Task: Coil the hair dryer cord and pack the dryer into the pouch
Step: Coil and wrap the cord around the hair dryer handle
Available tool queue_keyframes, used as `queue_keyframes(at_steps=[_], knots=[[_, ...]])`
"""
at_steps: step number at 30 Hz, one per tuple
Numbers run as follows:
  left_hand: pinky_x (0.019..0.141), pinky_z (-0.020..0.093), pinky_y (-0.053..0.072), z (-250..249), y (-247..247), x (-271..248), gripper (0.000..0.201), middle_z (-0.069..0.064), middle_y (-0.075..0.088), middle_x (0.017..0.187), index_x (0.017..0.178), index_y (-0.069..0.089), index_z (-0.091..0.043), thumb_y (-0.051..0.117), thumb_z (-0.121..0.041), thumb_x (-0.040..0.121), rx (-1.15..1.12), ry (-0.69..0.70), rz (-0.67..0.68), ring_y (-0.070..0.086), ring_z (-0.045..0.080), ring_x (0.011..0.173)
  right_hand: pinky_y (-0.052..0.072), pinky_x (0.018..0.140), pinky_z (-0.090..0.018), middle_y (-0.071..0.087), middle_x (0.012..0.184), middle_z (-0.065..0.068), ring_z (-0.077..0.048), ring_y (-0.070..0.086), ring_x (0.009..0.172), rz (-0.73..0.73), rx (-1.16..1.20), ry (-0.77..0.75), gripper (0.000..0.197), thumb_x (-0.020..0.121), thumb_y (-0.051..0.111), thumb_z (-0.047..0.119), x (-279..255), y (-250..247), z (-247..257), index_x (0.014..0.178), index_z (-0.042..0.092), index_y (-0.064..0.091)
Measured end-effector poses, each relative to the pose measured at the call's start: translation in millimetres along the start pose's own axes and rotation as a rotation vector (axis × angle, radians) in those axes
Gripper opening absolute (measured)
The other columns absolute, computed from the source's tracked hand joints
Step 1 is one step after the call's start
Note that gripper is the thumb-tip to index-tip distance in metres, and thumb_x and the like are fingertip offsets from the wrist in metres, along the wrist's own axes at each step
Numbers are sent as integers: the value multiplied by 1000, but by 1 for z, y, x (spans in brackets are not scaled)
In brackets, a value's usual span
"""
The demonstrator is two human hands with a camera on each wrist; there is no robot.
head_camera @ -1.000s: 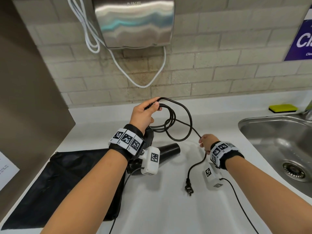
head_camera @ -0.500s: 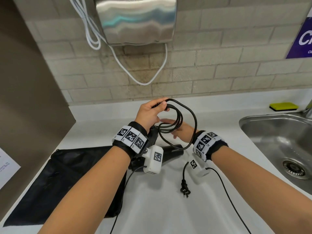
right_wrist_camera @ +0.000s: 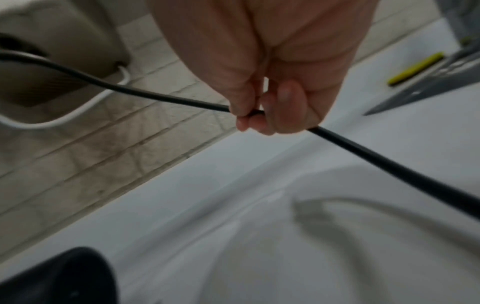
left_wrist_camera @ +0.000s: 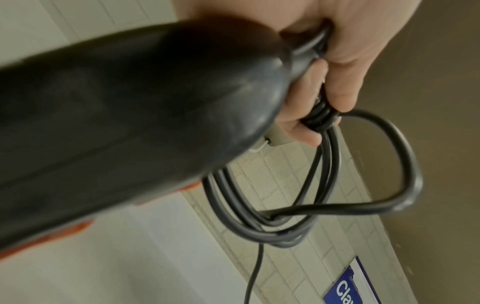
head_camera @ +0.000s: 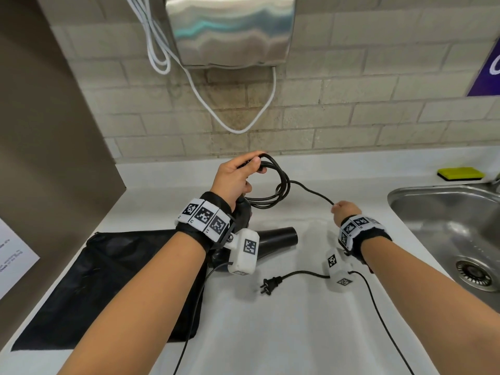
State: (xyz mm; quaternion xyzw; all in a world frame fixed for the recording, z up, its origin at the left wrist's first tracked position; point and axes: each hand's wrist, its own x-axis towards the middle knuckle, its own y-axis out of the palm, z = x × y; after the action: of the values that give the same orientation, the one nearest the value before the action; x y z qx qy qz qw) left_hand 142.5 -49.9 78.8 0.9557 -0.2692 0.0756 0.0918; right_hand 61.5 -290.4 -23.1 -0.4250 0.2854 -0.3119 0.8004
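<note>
So, counts first: two hands, one hair dryer (head_camera: 278, 235), one black cord (head_camera: 311, 189), one plug (head_camera: 270, 283), one black pouch (head_camera: 108, 280), all on or over one white counter (head_camera: 270, 334). Off to the side there's one steel sink (head_camera: 446, 220) at the right edge, one yellow sponge (head_camera: 461, 173) behind it, and one metal hand dryer (head_camera: 232, 28) on the brick wall at top centre.

The head view gives the whole layout: the pouch lies flat at lower left, the dryer's nozzle pokes out just right of the left wrist in the middle of the frame, and the plug lies on the counter below it, near centre. What it hides is the grip itself. The left wrist view shows that: the left hand (head_camera: 235, 177) has fingers (left_wrist_camera: 345, 82) curled round a bundle of cord loops right at the end of the dryer handle (left_wrist_camera: 130, 113), roughly three or four loops hanging down, though they overlap so I can't count them for sure. The right wrist view shows the right hand (head_camera: 345, 211) pinching a single strand of cord between thumb (right_wrist_camera: 288, 107) and fingertips, the rest of the hand closed up. From there the strand runs up and left to the coil and back down past the wrist.
</note>
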Motion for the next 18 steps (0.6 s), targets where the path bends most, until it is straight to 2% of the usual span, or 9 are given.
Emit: queue_keyframes(at_steps=[2,4,6,9,12,14,16,18], knots=[[40,14,24,-1,-3,0,17,9,63,79,105,65,-17,54,-12,93,-5,-9,-16,45,8,53,42,100,-30,51,134,-10,-25,50,122,59,-161,67,36,96,38,11,-2,0,-11,131,6,48],[40,14,23,-1,-7,1,17,9,64,78,104,66,-17,53,-13,94,2,-16,-31,35,11,48,46,97,-28,58,122,-7,-22,56,113,110,-353,-10,35,95,42,15,-4,2,-15,129,7,49],[40,14,22,0,-8,3,18,8,64,77,106,66,-17,54,-14,94,16,-19,-41,27,11,46,46,94,-29,61,108,-7,-24,57,106,149,-375,-41,33,96,38,12,-15,-1,-3,124,3,51],[39,14,23,1,-7,7,19,6,64,76,109,66,-14,55,-14,93,26,-18,-46,28,14,53,42,95,-34,59,120,-19,-32,55,113,-25,-118,-141,32,97,33,8,-26,-3,26,116,-5,56],[39,13,26,3,-2,8,20,7,63,77,110,65,-13,56,-13,93,50,-14,-44,35,19,61,40,91,-27,62,115,-19,-30,56,109,-213,422,-387,28,96,40,13,-49,-9,54,110,-1,61],[39,12,28,3,2,9,18,8,63,78,108,65,-14,56,-13,92,58,-10,-40,43,17,64,41,89,-24,63,106,-11,-21,58,100,-265,657,-610,30,95,39,17,-70,-16,76,106,2,62],[39,12,30,3,5,10,20,8,63,78,111,64,-12,56,-13,92,65,-3,-36,52,6,58,42,81,-11,60,99,-1,-8,56,90,-273,713,-786,32,93,38,19,-90,-23,93,107,4,62],[40,11,30,3,8,10,21,7,63,78,112,64,-11,55,-13,93,73,1,-26,54,0,55,39,72,-4,60,94,3,-1,54,82,-288,718,-827,21,93,47,13,-97,-26,101,104,4,63]])
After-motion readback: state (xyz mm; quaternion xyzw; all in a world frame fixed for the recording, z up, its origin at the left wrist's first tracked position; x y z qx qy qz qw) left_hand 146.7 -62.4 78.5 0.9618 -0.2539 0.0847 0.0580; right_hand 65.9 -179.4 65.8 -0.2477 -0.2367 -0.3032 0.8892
